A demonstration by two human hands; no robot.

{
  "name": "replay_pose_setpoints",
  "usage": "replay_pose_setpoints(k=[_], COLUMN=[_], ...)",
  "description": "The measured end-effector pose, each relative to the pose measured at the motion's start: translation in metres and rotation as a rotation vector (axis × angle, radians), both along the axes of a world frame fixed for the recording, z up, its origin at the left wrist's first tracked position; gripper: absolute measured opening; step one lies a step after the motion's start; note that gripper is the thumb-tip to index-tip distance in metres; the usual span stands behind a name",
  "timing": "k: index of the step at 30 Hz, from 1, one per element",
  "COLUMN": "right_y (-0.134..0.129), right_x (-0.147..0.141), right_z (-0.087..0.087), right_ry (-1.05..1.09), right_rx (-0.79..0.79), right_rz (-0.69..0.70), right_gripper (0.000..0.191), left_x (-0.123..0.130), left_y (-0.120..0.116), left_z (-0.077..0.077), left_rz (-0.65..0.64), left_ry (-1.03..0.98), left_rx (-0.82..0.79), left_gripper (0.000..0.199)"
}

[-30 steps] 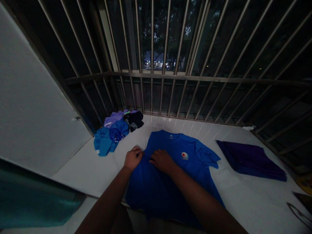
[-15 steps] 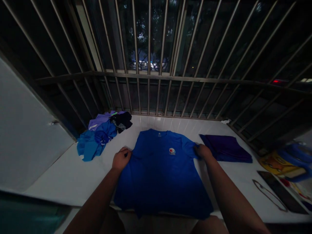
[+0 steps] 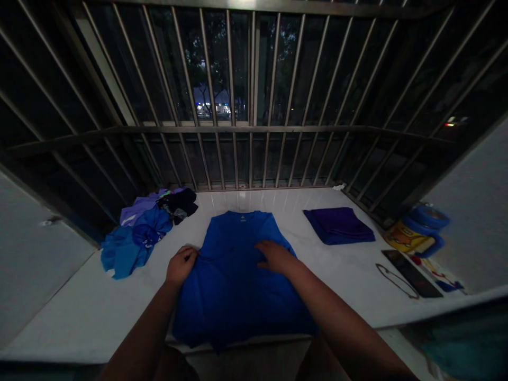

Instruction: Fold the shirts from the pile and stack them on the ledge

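Observation:
A blue T-shirt (image 3: 238, 296) lies spread on the white ledge, collar toward the window bars and hem at the front edge. At its left side, near the sleeve, my left hand (image 3: 182, 263) pinches the cloth. My right hand (image 3: 275, 257) rests over the upper right chest with its fingers apart, and it covers the place of the chest logo. The right sleeve no longer sticks out to the side; how it lies is partly hidden by my right hand and forearm.
Crumpled clothes (image 3: 146, 225) lie at the left. Folded dark blue and purple cloth (image 3: 339, 225) sits at the right. Beyond it are a yellow and blue container (image 3: 415, 233), a dark flat tablet-like object (image 3: 413, 272) and a looped cord (image 3: 397, 280). Metal bars (image 3: 254, 128) line the back.
My right hand has let go of the right sleeve and moved left onto the shirt's chest. That sleeve has come inward. The camera view has turned to the right.

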State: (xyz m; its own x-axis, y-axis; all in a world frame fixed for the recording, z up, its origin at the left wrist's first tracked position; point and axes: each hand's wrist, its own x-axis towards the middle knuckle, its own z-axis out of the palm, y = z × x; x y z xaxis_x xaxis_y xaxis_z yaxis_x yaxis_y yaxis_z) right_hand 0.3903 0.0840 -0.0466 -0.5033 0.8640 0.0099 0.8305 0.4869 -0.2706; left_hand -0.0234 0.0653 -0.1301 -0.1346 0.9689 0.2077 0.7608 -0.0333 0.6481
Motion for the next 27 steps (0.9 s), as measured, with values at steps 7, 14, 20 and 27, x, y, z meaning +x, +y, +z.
replay_pose_setpoints(k=[7,14,20,27], right_y=[-0.061,-0.102,-0.141,-0.117], right_x=[0.044,0.094,0.106,0.099], right_z=[-0.04,-0.083,-0.087,-0.045], right_ry=[0.011,0.082,0.09,-0.006], right_rx=[0.144,0.214,0.178,0.077], right_rz=[-0.205,-0.296,-0.312,-0.465], right_gripper=[0.046,0.045,0.047,0.032], left_x=[0.001,0.015,0.029,0.142], left_y=[0.0,-0.016,-0.043,-0.017], left_z=[0.0,0.006,0.019,0.042], left_rz=[0.004,0.048,0.115,-0.094], left_ry=[0.07,0.229,0.509,0.425], left_rx=[-0.003,0.019,-0.093,0.041], left_gripper=[0.045,0.046,0.047,0.039])
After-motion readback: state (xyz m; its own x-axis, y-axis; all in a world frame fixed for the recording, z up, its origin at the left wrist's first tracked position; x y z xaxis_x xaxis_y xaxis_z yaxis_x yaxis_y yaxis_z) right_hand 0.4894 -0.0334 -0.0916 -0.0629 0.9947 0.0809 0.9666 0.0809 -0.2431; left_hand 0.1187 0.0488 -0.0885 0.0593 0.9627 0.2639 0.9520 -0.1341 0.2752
